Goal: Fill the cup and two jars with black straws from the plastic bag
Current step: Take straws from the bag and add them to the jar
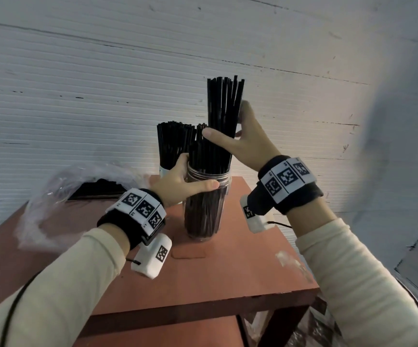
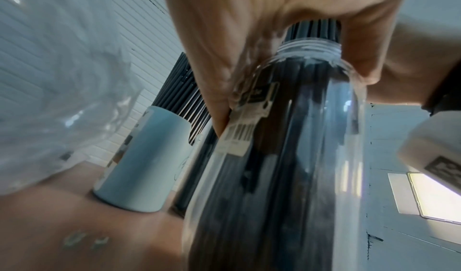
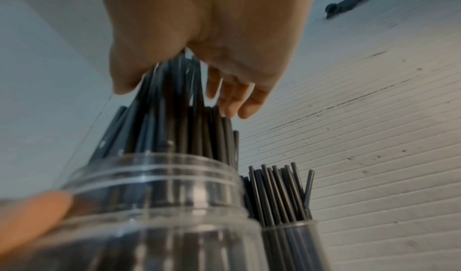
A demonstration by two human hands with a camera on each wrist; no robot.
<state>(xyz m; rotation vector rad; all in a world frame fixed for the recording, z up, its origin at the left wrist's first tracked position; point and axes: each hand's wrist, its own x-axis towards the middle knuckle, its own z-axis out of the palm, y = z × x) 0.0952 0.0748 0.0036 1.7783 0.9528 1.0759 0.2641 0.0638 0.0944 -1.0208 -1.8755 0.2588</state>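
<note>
A clear jar point(image 1: 203, 216) packed with black straws stands in the middle of the red-brown table point(image 1: 240, 271). My left hand point(image 1: 194, 174) grips its threaded neck point(image 2: 309, 48). My right hand point(image 1: 225, 121) holds a tall bundle of black straws point(image 1: 224, 93) upright, thumb in front and fingers behind, with the lower ends inside the jar mouth point(image 3: 154, 172). Behind stand a pale cup point(image 2: 147, 160) full of straws point(image 1: 174, 144) and a second clear jar point(image 3: 289, 239) with straws. The crumpled plastic bag point(image 1: 60, 196) lies at the left with more straws point(image 1: 98, 187) in it.
A ribbed white wall point(image 1: 103, 83) rises close behind the table. The table's front edge point(image 1: 203, 304) is near me, with a lower shelf point(image 1: 165, 331) beneath. The right edge of the table point(image 1: 278, 234) lies just past my right wrist.
</note>
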